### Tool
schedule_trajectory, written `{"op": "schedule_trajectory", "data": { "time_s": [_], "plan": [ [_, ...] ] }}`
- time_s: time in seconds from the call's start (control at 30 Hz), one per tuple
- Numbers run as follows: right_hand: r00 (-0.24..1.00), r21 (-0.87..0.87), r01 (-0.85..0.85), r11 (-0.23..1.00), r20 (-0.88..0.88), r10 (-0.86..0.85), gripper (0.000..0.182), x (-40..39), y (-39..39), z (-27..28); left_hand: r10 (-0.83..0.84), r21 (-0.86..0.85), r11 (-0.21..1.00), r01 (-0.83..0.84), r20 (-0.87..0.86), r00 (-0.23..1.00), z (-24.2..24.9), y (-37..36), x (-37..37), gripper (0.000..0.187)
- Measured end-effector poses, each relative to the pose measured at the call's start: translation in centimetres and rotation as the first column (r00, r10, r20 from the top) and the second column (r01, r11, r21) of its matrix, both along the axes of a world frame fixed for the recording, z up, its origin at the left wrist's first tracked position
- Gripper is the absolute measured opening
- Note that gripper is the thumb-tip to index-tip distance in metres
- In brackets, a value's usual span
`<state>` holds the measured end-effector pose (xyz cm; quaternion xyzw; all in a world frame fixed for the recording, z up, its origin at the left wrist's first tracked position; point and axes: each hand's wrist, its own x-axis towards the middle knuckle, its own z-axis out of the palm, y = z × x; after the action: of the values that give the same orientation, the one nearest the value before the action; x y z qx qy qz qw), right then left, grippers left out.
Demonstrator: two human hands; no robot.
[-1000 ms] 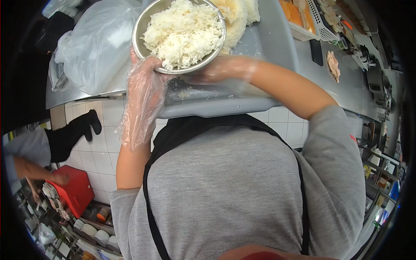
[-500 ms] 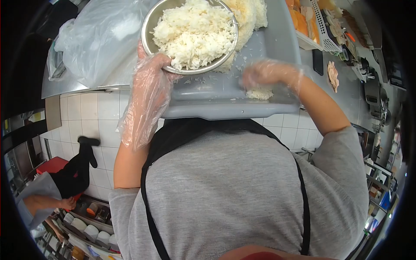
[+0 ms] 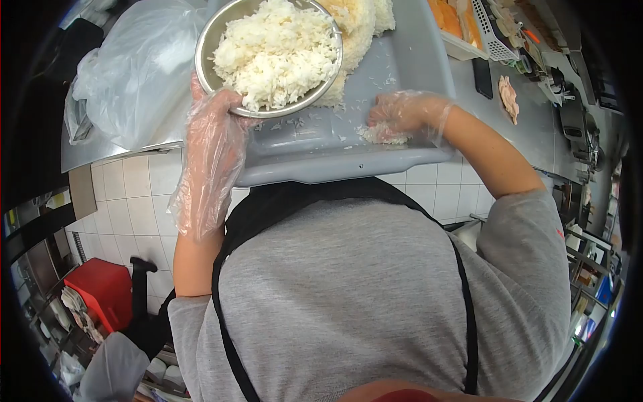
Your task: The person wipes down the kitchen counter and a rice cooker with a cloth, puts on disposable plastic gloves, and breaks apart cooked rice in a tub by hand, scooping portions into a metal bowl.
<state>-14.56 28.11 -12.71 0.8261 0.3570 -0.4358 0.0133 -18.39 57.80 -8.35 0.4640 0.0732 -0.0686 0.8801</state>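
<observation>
My left hand [image 3: 218,127], in a clear plastic glove, grips the rim of a round steel bowl [image 3: 204,63] heaped with white rice [image 3: 274,53]. The bowl is tilted over a grey plastic tub [image 3: 335,164]. My right hand [image 3: 402,114], also gloved, is down in the tub's near right part, its fingers curled onto a small clump of rice [image 3: 383,135]. Whether rice is inside those fingers is hidden. A larger mass of rice [image 3: 358,40] lies farther back in the tub, partly behind the bowl, with loose grains around it.
A clear plastic bag [image 3: 137,74] lies on the steel counter [image 3: 536,134] at left. At right are a white basket [image 3: 492,40], orange food pieces [image 3: 445,23], a dark flat object [image 3: 482,77] and a pale strip [image 3: 508,100]. Behind at lower left, another person [image 3: 117,368] stands near a red bin [image 3: 100,291].
My right hand has come down onto the small rice clump. The bowl, my left hand and the tub appear shifted slightly left. The other person has moved lower in view, uncovering the red bin.
</observation>
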Motion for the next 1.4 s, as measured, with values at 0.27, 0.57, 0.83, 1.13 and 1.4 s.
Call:
{"op": "schedule_trajectory", "data": {
  "time_s": [0.27, 0.57, 0.83, 1.13, 1.4],
  "plan": [
    [0.953, -0.088, 0.236, 0.968, -0.175, -0.249, 0.061, -1.2, 0.4, -0.7, -0.018, -0.036, 0.999, 0.019, 0.03, 0.999, -1.2, 0.6, 0.1, 0.06],
    [0.897, 0.119, 0.322, 0.939, -0.355, -0.263, 0.046, -1.5, 2.0, 0.6, -0.029, 0.051, 0.998, 0.03, -0.019, 0.999, -0.7, 0.0, 0.1, 0.06],
    [0.306, 0.309, 0.944, 0.116, -0.69, -0.656, 0.047, -0.2, 1.4, 5.8, -0.137, 0.1, 0.984, 0.144, -0.076, 0.988, -0.3, -0.1, -0.1, 0.065],
    [0.648, 0.621, -0.131, 0.773, 0.644, -0.407, 0.04, -1.9, 10.6, 4.9, -0.225, 0.127, 0.958, 0.256, -0.216, 0.95, 0.3, -0.2, 0.0, 0.066],
    [0.666, 0.624, -0.127, 0.771, 0.63, -0.4, 0.041, -1.7, 11.0, 3.7, -0.251, 0.228, 0.93, 0.289, -0.181, 0.951, 0.5, -0.2, 0.3, 0.067]
  ]
}}
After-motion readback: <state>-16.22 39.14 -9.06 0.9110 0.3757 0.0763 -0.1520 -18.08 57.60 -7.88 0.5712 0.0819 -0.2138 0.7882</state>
